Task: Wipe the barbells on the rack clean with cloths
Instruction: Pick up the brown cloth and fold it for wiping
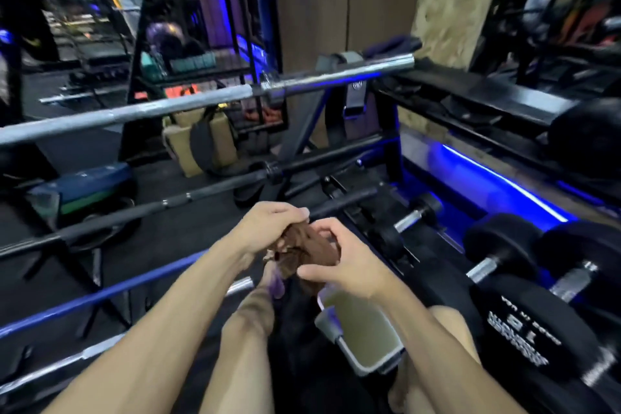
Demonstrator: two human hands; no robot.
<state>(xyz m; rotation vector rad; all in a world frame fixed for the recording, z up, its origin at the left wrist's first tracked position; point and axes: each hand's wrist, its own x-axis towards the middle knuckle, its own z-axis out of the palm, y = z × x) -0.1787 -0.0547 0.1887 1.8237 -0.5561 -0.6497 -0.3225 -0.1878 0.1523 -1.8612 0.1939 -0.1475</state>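
Observation:
A crumpled brown cloth (304, 250) is held between both hands at the centre of the head view. My left hand (268, 228) grips its upper left part, and my right hand (346, 262) pinches its right side. Several barbells lie across a black rack (336, 131): a silver one (201, 102) at the top, a black one (161, 203) below it, a blue one (111, 292) lower still, and a chrome one (67, 363) nearest me. Both hands are in front of the bars, touching none of them.
A white rectangular container (363, 329) with a greenish inside sits below my right wrist, near my knees. Black dumbbells (500, 245) line a rack lit by a blue light strip on the right. Bags and gym gear stand behind the barbell rack.

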